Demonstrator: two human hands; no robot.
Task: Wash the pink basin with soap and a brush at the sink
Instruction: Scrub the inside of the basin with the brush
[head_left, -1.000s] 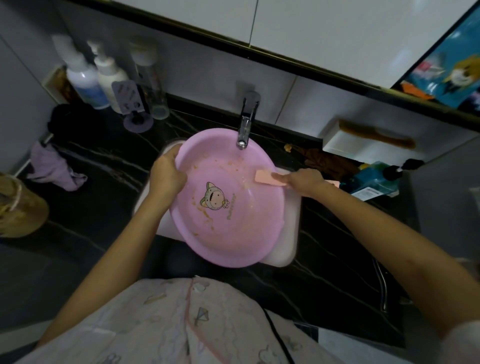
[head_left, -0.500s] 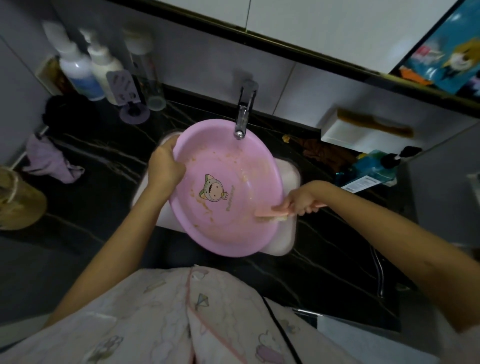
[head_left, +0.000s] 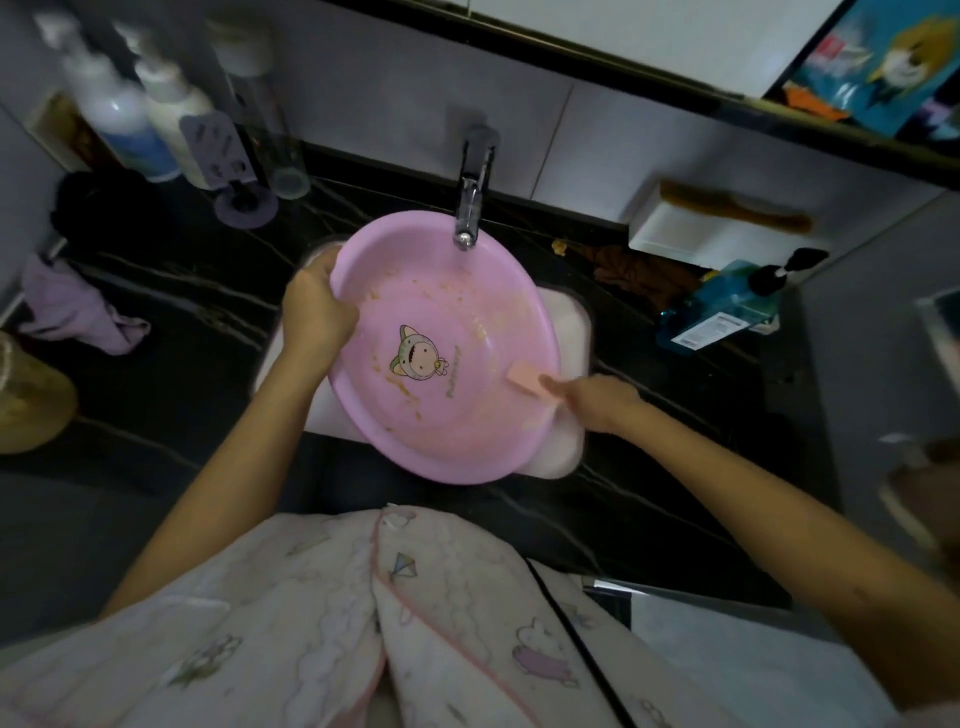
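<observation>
A tilted pink basin covers nearly the whole sink; the faucet overhangs its far rim. The left hand blocks its left edge, the right hand with a brush its right. Dark counter lies open left of the sink, bottles crowding the far corner.

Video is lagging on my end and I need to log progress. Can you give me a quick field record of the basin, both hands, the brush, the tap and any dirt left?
basin: pink basin, held over the sink, below the tap
left hand: grips the basin's left rim
right hand: holds the brush
brush position: peach head against the basin's inner right wall
dirt: brownish smears on the upper inside, more beside the cartoon decal
water: no stream clearly visible
</observation>
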